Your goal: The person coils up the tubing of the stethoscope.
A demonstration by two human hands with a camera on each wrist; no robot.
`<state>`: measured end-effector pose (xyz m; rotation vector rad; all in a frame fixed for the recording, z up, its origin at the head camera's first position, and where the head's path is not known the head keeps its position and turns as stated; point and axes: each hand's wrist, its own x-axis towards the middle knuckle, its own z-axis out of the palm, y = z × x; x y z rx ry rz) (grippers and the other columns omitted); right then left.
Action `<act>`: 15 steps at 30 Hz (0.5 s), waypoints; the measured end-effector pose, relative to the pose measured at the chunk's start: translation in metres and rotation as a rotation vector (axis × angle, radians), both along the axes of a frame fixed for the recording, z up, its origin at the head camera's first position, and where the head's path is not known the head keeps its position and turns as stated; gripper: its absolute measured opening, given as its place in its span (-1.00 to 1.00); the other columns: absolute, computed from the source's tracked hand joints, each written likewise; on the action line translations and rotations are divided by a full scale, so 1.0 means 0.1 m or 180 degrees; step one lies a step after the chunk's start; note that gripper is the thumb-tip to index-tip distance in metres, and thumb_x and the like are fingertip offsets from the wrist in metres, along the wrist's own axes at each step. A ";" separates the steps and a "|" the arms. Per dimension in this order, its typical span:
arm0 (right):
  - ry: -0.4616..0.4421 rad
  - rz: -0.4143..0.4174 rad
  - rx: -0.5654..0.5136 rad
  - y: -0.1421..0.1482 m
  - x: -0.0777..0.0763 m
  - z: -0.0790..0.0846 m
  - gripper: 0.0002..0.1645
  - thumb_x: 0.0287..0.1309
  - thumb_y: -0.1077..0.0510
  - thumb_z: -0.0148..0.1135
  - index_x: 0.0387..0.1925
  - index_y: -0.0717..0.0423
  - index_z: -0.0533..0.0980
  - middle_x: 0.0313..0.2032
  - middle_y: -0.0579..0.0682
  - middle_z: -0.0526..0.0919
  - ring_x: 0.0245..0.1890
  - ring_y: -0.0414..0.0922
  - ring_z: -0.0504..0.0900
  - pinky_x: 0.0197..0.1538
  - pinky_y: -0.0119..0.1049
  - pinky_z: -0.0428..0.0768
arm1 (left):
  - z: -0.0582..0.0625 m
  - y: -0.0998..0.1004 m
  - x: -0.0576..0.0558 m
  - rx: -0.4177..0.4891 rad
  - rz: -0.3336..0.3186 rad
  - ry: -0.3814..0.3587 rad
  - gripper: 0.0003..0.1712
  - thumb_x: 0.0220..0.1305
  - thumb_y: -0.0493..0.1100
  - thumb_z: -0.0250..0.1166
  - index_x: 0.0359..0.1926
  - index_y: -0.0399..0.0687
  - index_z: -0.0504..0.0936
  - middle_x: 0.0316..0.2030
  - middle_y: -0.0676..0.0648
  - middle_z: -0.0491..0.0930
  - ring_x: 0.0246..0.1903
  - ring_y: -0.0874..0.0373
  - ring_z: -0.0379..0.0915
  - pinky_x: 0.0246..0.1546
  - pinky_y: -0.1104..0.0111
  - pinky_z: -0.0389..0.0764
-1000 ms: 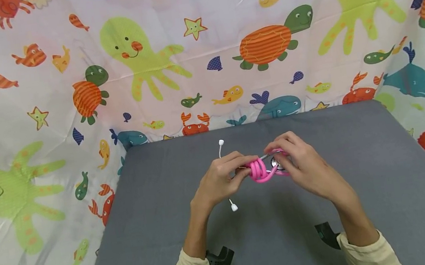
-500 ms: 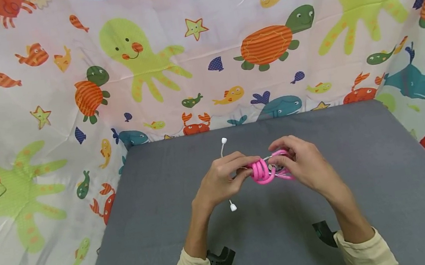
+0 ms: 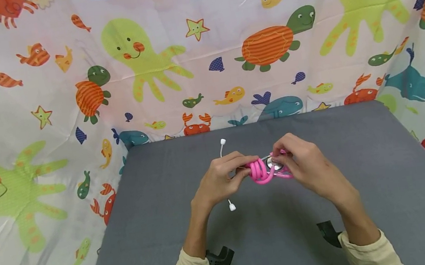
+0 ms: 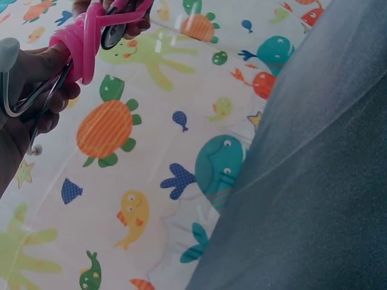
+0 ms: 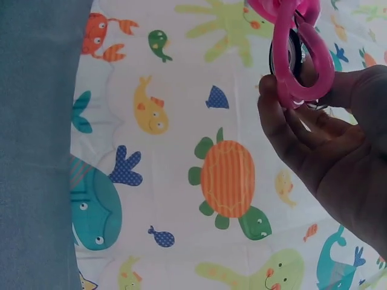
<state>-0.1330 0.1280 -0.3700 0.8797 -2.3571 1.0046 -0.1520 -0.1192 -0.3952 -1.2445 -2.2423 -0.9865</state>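
Note:
A pink stethoscope (image 3: 258, 171) is held up over the table, its tubing wound in several turns around its metal ear tubes. My left hand (image 3: 220, 179) grips the ear tubes beside the coil, thumb and fingers pressed against the pink wraps. White ear tips, one far (image 3: 223, 142) and one near (image 3: 232, 207), stick out past that hand. At the other end, my right hand (image 3: 313, 166) pinches around the pink tube loop (image 5: 323, 72) and the round metal chest piece (image 3: 274, 164). In the left wrist view, the chest piece (image 4: 113, 36) hangs next to the wound tubing.
A grey cloth-covered table (image 3: 163, 246) lies below the hands. Behind it and at both sides hangs a white curtain (image 3: 163, 4) printed with sea animals. Black wrist mounts, left (image 3: 221, 258) and right (image 3: 328, 234), sit at the cuffs of the beige sleeves.
My right fingers shift on the loop end, drawing back slightly and then closing in around the chest piece, which shows more plainly now. My left hand keeps its hold and barely moves.

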 end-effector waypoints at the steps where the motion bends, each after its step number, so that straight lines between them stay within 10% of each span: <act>1: 0.0008 0.0037 -0.0025 0.01 0.00 0.01 -0.65 0.01 0.48 0.51 -0.21 0.18 0.58 -0.25 0.00 0.66 -0.27 -0.18 0.66 -0.20 -0.43 0.71 | 0.00 0.00 0.00 0.0003 0.0002 -0.0007 -0.66 0.24 -0.36 0.48 0.05 -0.21 0.77 -0.23 -0.10 0.75 -0.34 0.21 0.60 -0.28 0.63 0.59; 15: -0.0373 0.0171 -0.0011 0.09 0.04 0.03 -0.71 0.11 0.43 0.46 -0.13 0.14 0.70 -0.13 0.00 0.69 -0.18 -0.14 0.72 -0.10 -0.53 0.69 | -0.01 -0.01 0.02 -0.0038 0.0015 0.0016 -0.65 0.24 -0.34 0.49 0.07 -0.21 0.76 -0.25 -0.09 0.75 -0.35 0.21 0.59 -0.30 0.64 0.57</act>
